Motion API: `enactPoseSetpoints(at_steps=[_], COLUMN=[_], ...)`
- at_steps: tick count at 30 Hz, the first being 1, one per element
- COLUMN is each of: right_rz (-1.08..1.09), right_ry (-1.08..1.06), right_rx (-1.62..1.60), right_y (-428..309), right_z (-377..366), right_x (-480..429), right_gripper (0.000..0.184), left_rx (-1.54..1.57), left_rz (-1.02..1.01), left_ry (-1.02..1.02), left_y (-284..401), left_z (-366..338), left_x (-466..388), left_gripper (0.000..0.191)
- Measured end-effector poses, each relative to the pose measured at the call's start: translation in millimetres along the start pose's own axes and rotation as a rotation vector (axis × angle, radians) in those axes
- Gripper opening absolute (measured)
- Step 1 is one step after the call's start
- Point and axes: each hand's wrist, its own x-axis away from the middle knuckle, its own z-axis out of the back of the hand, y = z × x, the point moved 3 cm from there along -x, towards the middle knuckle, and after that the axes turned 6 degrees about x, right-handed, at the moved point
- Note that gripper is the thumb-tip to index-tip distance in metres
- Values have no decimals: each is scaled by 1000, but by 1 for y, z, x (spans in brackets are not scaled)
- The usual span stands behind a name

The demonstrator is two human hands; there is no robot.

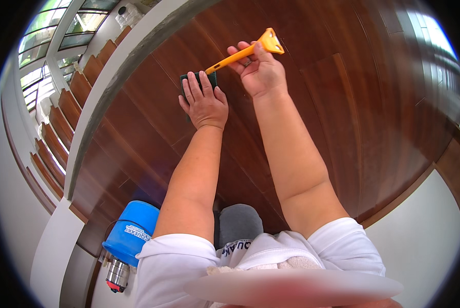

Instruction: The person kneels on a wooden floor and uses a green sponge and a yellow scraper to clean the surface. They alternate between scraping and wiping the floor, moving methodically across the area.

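A dark green scouring pad [210, 79] lies on the glossy dark wooden floor [237, 146]. My left hand [204, 100] rests flat on it, with the fingers spread over its top and its upper corners showing. To the right, my right hand [262, 67] holds a yellow plastic scraper [235, 56] above the floor. Its wide head, with cut-out holes, points to the upper right beyond my fingers. The narrow end of its handle reaches down to the left, close to the fingertips of my left hand; whether they touch, I cannot tell.
A blue plastic bucket [128, 227] with printed writing stands at the lower left, beside a shiny metal container [117, 274]. A curved-looking white ledge [99, 73] borders the floor, with wooden stair treads [69, 107] beyond it. A white wall [414, 208] rises at the lower right.
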Motion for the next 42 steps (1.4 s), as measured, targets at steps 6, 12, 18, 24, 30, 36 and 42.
enactPoseSetpoints(at_steps=[6, 12, 18, 24, 30, 36, 42], right_rz=[167, -23, -173, 79, 42, -104, 41], right_ry=[-44, -47, -79, -89, -70, -61, -69], right_rx=[64, 136, 117, 101, 163, 110, 68], right_y=[-6, 2, 11, 6, 10, 13, 7], right_z=[-4, -17, -42, -62, -73, -81, -84], right_x=[-6, -15, -31, -41, -61, -76, -74], right_gripper=[17, 16, 20, 19, 19, 20, 18], left_rx=[-3, -7, 14, 14, 6, -6, -7], left_rz=[-15, -12, -11, -32, -19, -20, -17], left_ry=[33, 33, 46, 80, 42, 30, 31], left_y=[-1, -1, 0, -1, -1, 0, 0], left_z=[2, 1, 0, 1, 2, 2, 2], left_x=[-1, -3, -3, -1, -2, -3, -2], left_gripper=[53, 53, 52, 51, 52, 51, 50])
